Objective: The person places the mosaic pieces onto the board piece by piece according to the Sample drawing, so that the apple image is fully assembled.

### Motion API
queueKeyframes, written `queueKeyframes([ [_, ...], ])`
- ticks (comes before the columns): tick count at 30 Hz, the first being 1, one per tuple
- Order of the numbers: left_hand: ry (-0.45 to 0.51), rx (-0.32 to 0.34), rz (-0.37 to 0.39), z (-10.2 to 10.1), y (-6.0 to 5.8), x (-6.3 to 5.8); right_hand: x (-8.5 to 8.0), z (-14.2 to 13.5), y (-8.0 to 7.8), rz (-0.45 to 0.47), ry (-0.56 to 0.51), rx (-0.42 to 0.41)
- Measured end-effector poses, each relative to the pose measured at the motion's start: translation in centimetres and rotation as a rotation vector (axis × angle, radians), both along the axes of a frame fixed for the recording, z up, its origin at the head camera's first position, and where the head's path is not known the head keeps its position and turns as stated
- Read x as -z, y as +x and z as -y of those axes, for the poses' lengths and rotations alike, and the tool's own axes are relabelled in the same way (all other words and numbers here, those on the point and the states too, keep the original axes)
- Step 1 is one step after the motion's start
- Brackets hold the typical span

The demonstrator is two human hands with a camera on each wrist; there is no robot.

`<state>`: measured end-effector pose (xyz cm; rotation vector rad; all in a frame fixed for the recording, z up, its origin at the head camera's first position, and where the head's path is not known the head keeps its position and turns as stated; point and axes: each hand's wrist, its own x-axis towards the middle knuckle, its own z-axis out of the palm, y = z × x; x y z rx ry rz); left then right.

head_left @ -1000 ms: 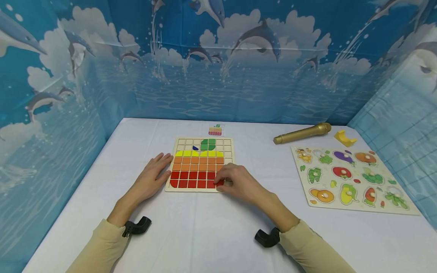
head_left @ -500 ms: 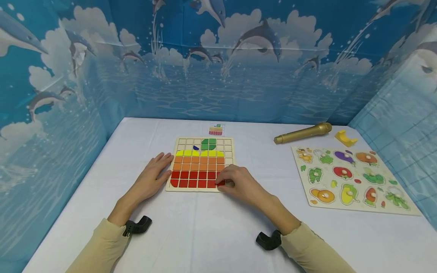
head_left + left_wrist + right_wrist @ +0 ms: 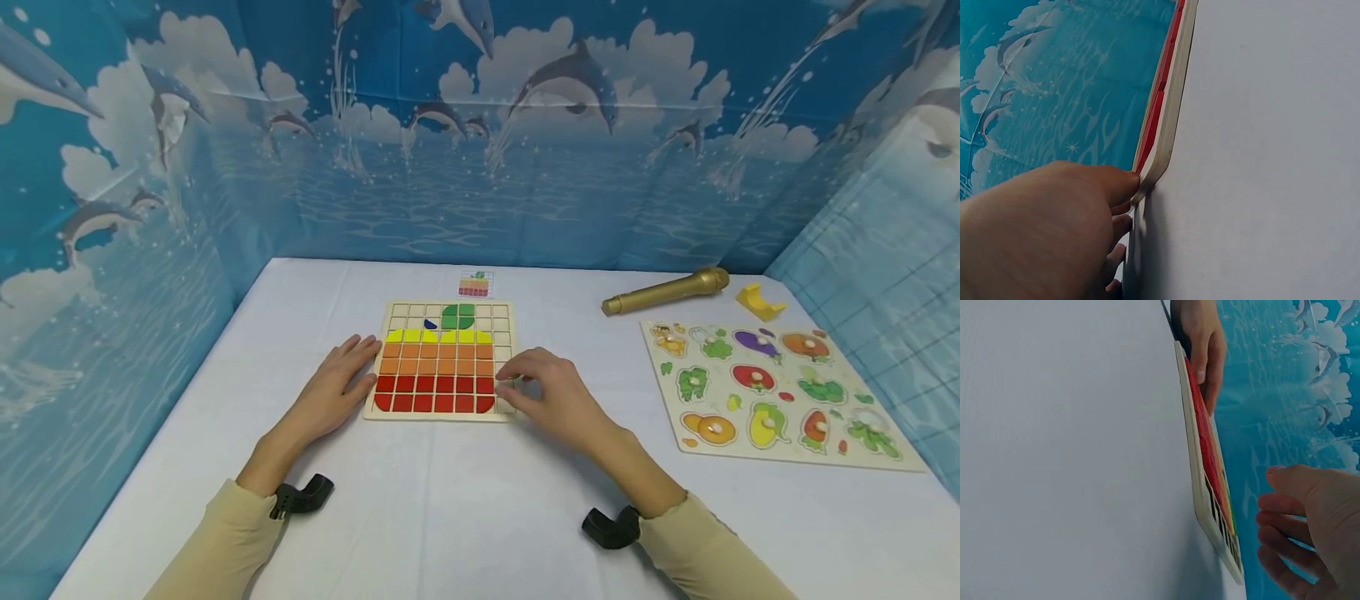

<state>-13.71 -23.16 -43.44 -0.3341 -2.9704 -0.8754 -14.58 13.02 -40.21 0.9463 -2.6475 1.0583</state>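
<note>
A wooden grid board [image 3: 504,333] lies on the table, its cells filled with red, orange and yellow tiles plus green leaf tiles and a small blue one. At the lower right of the red rows sits a rounded red corner tile [image 3: 485,404]. My left hand [image 3: 327,392] rests against the board's left edge, fingers extended; in the left wrist view its thumb touches the board's corner. Over the board's right edge hovers my right hand [image 3: 551,396], thumb and fingers apart with nothing between them. The right wrist view shows that hand [image 3: 1310,531] away from the board.
Behind the board lies a small picture card [image 3: 476,284]. To the right is a vegetable knob puzzle [image 3: 720,400], with a gold microphone [image 3: 666,292] and a yellow curved piece [image 3: 761,302] behind it. Dolphin-print curtains [image 3: 480,192] enclose the white table.
My right hand has let go of the red corner tile, which now lies flat in its cell, and has moved right with its fingers spread. The left hand has stayed put.
</note>
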Motion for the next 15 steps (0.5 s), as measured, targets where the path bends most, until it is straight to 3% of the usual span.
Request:
queueKeyframes([
  [4,0.001,-0.003,0.001,0.1,0.1,0.0,-0.4,-2.7,-0.2,-0.023,0.029,0.119],
  [10,0.006,-0.013,0.008,0.0,0.3,0.3,-0.5,-8.1,0.1,-0.040,0.159,0.263],
  [15,-0.061,-0.011,-0.038,-0.1,0.2,-0.4,-1.1,-12.8,0.8,-0.009,0.244,0.356],
])
